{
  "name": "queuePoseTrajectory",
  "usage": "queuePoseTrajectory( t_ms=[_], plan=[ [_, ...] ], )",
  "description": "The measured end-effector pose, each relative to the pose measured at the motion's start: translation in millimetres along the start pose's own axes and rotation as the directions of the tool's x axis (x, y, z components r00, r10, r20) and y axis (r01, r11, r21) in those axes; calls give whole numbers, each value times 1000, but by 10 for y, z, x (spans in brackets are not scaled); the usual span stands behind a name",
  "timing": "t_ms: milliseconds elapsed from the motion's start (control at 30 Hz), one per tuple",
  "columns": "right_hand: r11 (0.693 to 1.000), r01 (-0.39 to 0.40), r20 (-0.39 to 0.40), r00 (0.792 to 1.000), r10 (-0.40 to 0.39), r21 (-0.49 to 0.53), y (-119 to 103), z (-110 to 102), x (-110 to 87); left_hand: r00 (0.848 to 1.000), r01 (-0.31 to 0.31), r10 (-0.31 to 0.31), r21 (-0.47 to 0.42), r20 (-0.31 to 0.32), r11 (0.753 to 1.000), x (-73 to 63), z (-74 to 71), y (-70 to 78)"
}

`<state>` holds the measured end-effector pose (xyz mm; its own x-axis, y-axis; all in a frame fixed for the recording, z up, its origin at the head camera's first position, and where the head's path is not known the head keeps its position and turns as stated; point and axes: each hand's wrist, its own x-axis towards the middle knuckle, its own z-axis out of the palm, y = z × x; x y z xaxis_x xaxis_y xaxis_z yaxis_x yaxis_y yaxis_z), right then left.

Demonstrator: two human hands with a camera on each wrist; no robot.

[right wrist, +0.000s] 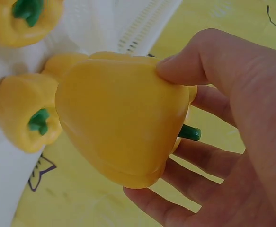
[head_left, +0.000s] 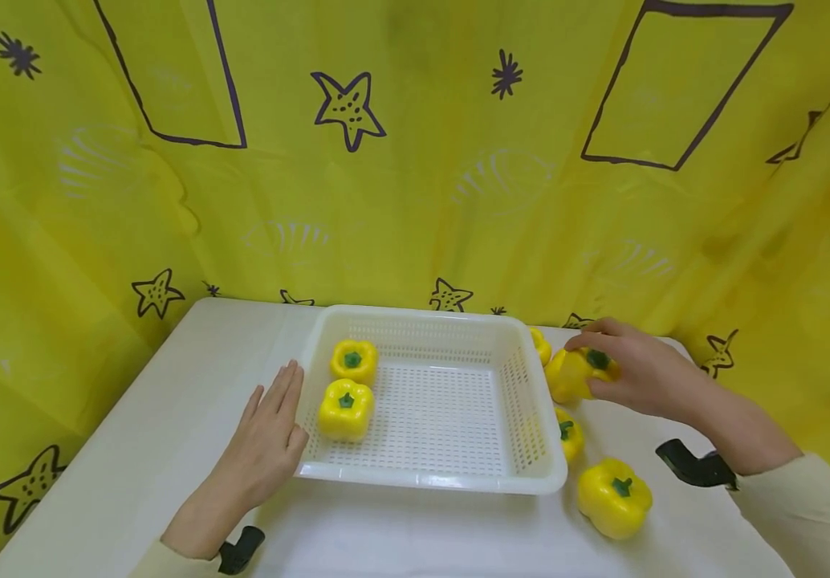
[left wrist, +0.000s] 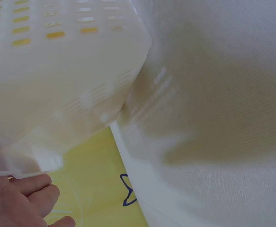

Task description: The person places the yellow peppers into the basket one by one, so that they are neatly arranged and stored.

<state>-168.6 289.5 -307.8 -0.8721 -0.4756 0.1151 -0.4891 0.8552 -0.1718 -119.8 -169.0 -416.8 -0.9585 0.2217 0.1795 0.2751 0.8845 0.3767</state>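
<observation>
head: white table (head_left: 415, 530), yellow curtain (head_left: 415, 201); right hand (head_left: 635, 365) grips pepper (right wrist: 119, 118), left hand (head_left: 266, 441) straight-fingered.

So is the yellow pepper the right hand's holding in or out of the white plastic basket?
Out: the right hand grips the yellow pepper to the right of the basket.

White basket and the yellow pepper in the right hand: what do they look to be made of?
White basket: most likely moulded plastic, semi-glossy; its rim catches highlights and its walls are pierced by regular slots.
Yellow pepper in the right hand: smooth, with a faint sheen and very even colour, suggesting imitation plastic or coated foam, though looks alone cannot settle it.
</observation>
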Motion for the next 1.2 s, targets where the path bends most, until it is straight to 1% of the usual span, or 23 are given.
queuePoseTrajectory(
  t_ms=[200, 500, 633, 867, 1000, 1200],
  plan=[
    [1000, 18, 15, 1000, -18, 21, -175, -69, 151, 1000, 12, -12, -6, 7, 1000, 5, -10, 6],
    [998, 55, 27, 998, -56, 40, -354, -44, 337, 1000, 11, -11, -16, 6, 1000, 3, -11, 1],
    [996, 82, 29, 996, -84, 39, -448, -3, 416, 1000, 9, -9, -19, 6, 1000, 3, -6, 1],
    [991, 109, 33, 993, -112, 75, -601, 96, 532, 1000, 7, -7, -15, 11, 1000, 7, -10, 0],
    [987, 128, 32, 991, -132, 97, -680, 158, 593, 1000, -5, 6, -15, 3, 1000, 6, -14, 0],
    [977, 179, 29, 983, -183, 120, -779, 280, 677, 1000, -14, 14, -16, -3, 1000, 3, -12, -3]
  ],
)
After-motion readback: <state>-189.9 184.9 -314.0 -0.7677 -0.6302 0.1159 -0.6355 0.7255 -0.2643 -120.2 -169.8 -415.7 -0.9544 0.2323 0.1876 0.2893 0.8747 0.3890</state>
